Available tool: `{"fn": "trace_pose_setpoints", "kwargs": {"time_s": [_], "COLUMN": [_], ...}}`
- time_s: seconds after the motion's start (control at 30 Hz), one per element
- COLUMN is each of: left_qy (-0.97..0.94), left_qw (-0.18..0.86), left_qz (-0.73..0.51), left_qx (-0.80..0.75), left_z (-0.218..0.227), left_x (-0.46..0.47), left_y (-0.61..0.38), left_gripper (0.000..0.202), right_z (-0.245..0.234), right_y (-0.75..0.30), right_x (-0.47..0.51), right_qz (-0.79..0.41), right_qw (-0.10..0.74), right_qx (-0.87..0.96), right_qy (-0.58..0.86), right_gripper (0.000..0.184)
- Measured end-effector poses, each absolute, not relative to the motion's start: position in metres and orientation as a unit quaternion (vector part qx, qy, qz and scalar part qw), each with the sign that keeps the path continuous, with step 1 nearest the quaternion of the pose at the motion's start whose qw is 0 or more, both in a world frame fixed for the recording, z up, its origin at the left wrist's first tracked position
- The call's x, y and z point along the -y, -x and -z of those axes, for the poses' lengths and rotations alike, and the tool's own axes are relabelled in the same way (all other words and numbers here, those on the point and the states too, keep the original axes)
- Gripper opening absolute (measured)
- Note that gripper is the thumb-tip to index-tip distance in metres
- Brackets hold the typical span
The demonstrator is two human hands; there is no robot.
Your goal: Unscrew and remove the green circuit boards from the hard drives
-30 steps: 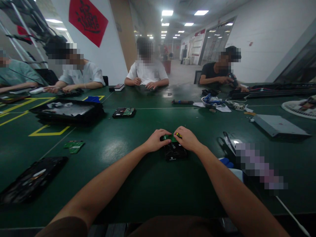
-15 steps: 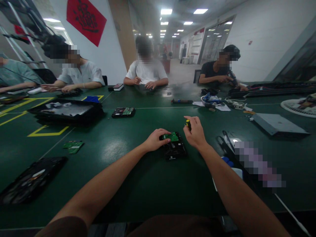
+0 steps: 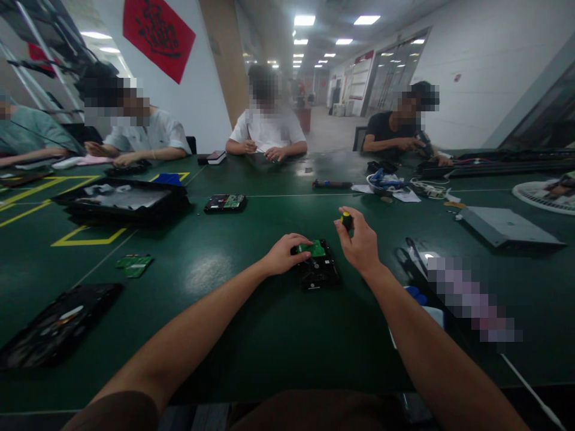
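Observation:
A black hard drive (image 3: 320, 272) with a green circuit board (image 3: 317, 248) on its upper face lies in front of me on the green table. My left hand (image 3: 287, 254) grips its left side, the thumb resting on top near the board. Up and to the right of the drive, apart from it, my right hand (image 3: 358, 239) pinches a short screwdriver (image 3: 345, 220) with a yellow-and-black handle. Its shaft cannot be made out.
Left on the table (image 3: 251, 311) are a loose circuit board (image 3: 135, 264), a black casing (image 3: 58, 326) and a black tray (image 3: 121, 200). Another hard drive (image 3: 225, 203) lies farther back. A grey metal box (image 3: 507, 226) stands right. Several people sit across the table.
My right hand has turned and shifted slightly right, tilting the screwdriver so more of its handle shows. My left hand and the hard drive stay in place.

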State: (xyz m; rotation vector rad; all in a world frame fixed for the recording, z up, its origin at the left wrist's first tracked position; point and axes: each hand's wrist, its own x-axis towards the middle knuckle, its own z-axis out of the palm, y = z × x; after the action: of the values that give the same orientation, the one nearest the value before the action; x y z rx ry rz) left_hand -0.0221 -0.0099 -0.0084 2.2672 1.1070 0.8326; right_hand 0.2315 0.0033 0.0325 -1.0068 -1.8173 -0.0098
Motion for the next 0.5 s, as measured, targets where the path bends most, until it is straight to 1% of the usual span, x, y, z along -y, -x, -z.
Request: {"fn": "trace_pose_setpoints", "kwargs": {"time_s": [0.27, 0.5], "left_qy": [-0.826, -0.825], "left_qw": [0.232, 0.230], "left_qz": [-0.325, -0.329], "left_qx": [-0.399, -0.397], "left_z": [0.0113, 0.0119], "left_x": [0.0102, 0.0096], "left_y": [0.0197, 0.0194], "left_gripper": [0.034, 0.035], "right_z": [-0.0370, -0.0285], "right_y": [-0.2304, -0.2297], "right_x": [-0.0015, -0.0071], "right_qz": [0.048, 0.017], "right_qw": [0.503, 0.507], "right_qx": [0.749, 0.760], "right_qy": [0.428, 0.405], "right_gripper": [0.039, 0.041]}}
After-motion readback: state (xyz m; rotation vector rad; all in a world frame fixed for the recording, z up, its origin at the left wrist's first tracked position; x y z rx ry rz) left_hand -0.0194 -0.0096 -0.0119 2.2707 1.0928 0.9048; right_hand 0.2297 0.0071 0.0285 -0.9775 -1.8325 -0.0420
